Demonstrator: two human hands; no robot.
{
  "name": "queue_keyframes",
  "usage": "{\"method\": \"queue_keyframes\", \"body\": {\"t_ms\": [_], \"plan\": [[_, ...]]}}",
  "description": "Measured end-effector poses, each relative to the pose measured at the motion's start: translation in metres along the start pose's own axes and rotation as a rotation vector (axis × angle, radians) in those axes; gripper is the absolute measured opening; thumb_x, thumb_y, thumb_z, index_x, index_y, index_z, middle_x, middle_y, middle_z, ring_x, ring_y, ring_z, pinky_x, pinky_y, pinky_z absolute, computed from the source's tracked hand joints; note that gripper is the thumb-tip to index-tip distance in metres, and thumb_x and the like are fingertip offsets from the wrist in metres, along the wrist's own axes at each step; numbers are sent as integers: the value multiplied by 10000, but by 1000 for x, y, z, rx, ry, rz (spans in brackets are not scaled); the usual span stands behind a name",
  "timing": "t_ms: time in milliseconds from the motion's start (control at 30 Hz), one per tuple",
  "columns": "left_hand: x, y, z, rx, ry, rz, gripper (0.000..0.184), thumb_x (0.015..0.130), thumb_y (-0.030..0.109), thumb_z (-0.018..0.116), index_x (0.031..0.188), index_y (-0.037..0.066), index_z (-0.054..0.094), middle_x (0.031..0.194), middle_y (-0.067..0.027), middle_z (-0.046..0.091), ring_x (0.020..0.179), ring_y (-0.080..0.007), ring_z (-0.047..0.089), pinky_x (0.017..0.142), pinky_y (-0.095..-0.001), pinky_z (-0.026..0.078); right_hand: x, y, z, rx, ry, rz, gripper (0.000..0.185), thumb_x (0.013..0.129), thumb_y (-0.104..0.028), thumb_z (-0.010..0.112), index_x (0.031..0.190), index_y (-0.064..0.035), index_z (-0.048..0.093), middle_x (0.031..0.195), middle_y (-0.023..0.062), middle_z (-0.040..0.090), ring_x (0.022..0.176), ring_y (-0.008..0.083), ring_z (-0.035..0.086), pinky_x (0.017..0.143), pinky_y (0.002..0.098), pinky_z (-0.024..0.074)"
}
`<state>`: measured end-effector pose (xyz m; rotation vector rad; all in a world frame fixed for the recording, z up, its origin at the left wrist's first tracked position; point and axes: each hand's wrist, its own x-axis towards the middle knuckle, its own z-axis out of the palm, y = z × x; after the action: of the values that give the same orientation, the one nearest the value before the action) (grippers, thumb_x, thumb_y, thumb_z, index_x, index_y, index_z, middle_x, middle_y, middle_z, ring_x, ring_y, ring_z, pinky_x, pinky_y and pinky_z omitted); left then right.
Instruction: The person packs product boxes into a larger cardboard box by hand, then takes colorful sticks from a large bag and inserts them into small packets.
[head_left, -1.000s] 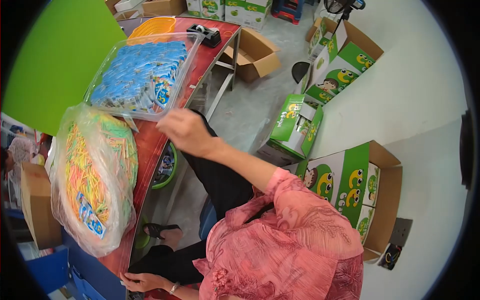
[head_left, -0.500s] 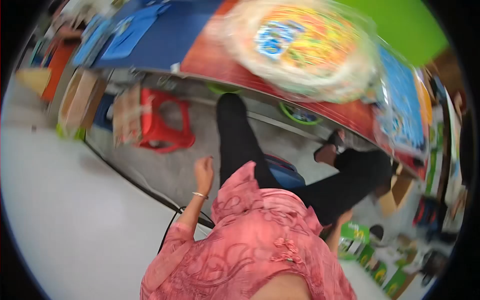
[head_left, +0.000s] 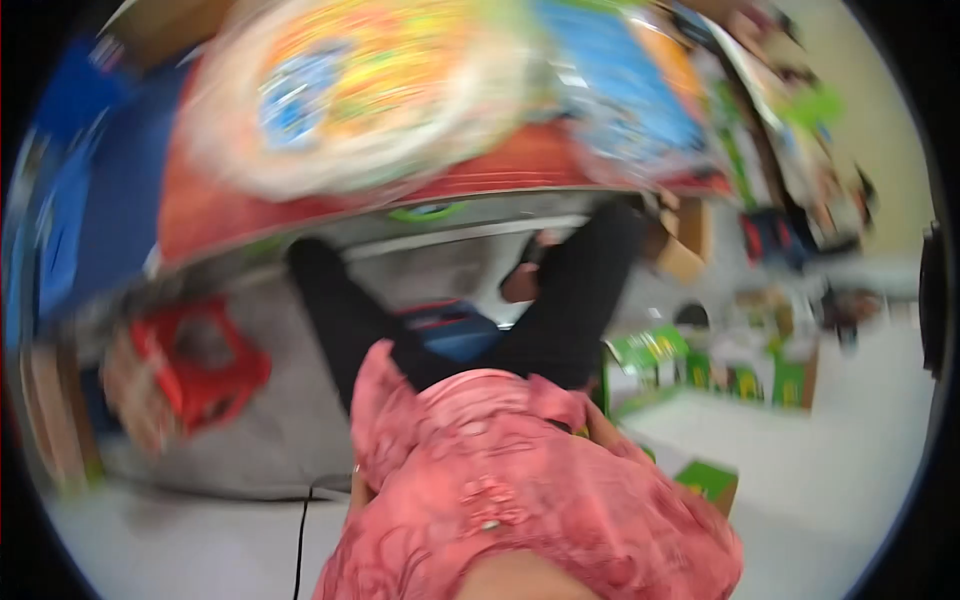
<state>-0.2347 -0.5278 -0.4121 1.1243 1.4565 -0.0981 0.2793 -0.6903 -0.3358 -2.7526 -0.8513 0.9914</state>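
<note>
Only a strip of my left forearm (head_left: 361, 492), with a bracelet at the wrist, shows at the left edge of the pink patterned top (head_left: 560, 490); the cloth hides the hand. On the other side, part of my right arm (head_left: 603, 430) hangs beside the top, close to my hip, and its fingers are hidden too. Whether either hand holds anything cannot be seen. My legs in black trousers (head_left: 585, 300) are spread, knees under the table edge. Between them is a dark blue object (head_left: 450, 328). Green-and-white boxes (head_left: 650, 350) stand near my right arm.
Ahead, a red-brown table (head_left: 480, 165) carries a large plastic-wrapped round bundle (head_left: 390, 90), blurred, and a blue plastic-wrapped pack (head_left: 630, 100). A red stool (head_left: 205, 365) stands at left on the grey floor. A black cable (head_left: 302, 545) crosses the white surface behind. Another person's foot (head_left: 520, 283) shows beneath the table.
The view has swung to the right, so table and stool appear further left. My left hand, visible and curled before, has dropped back behind the top. More green-and-white boxes show.
</note>
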Motion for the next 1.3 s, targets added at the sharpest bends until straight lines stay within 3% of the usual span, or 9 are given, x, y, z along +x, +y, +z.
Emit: {"method": "queue_keyframes", "body": {"t_ms": [100, 167, 333, 500, 700, 867, 1033, 1167, 1300], "plan": [[37, 30, -39, -91, 141, 115, 344, 958, 191, 584, 1187, -57, 649, 1124, -243, 689, 1014, -343, 667, 920, -402, 501, 38, -37, -27, 54, 90, 23, 387, 838, -371, 695, 929, 3, 736, 853, 260, 710, 875, 419, 704, 763, 464, 554], [56, 57, -57, -124, 221, 199, 345, 957, 187, 586, 1192, -59, 645, 1133, -238, 689, 1023, -338, 665, 925, -398, 500, 75, -35, -32, 331, 59, 123, 272, 805, -263, 707, 947, -33, 747, 895, 226, 716, 904, 386, 710, 816, 442, 554], [76, 117, -104, -163, 373, 413, 347, 956, 175, 590, 1204, -63, 637, 1157, -225, 687, 1044, -326, 660, 936, -388, 497, 100, -44, -47, 354, 202, 107, 259, 817, -157, 712, 1041, -31, 744, 934, 183, 742, 877, 290, 733, 800, 398, 562], [59, 183, -142, 117, 579, 462, 347, 954, 149, 597, 1212, -82, 628, 1171, -220, 683, 1070, -309, 651, 959, -382, 490, 152, -35, -57, 384, 365, 79, 236, 819, -152, 707, 1019, -30, 739, 938, 190, 736, 892, 321, 721, 827, 419, 557], [24, 282, -131, 319, 740, 558, 364, 952, 135, 570, 1214, -115, 602, 1198, -252, 655, 1093, -358, 633, 973, -420, 482, 218, -20, -98, 519, 403, 184, 256, 812, -158, 712, 1034, -30, 714, 995, 216, 716, 962, 388, 690, 857, 448, 546], [11, 388, -85, 457, 709, 688, 313, 940, 179, 639, 1144, -55, 680, 1128, -219, 693, 1017, -342, 649, 946, -407, 490, 248, -18, -101, 527, 398, 202, 236, 829, -191, 682, 1003, -33, 703, 1039, 216, 699, 1014, 400, 664, 863, 492, 532], [19, 429, -48, 445, 635, 802, 283, 937, 146, 634, 1119, -62, 691, 1098, -238, 697, 976, -365, 652, 928, -432, 496, 218, -11, -76, 38, 342, 66, 141, 786, -166, 690, 914, -114, 715, 1010, 165, 672, 964, 358, 676, 830, 487, 519], [13, 440, -33, 382, 582, 767, 280, 933, 136, 639, 1121, -65, 689, 1102, -240, 696, 975, -356, 654, 924, -424, 500, 182, 19, -43, -222, 235, 108, 113, 834, -212, 640, 892, -159, 721, 993, 113, 679, 1001, 295, 656, 949, 490, 432], [34, 418, -54, 241, 565, 686, 280, 941, 136, 636, 1131, -65, 685, 1116, -223, 701, 977, -358, 654, 932, -429, 501, 161, 32, -24, -394, 261, -62, 148, 869, -226, 592, 858, -166, 726, 964, 102, 682, 989, 291, 645, 1053, 515, 359]]}}
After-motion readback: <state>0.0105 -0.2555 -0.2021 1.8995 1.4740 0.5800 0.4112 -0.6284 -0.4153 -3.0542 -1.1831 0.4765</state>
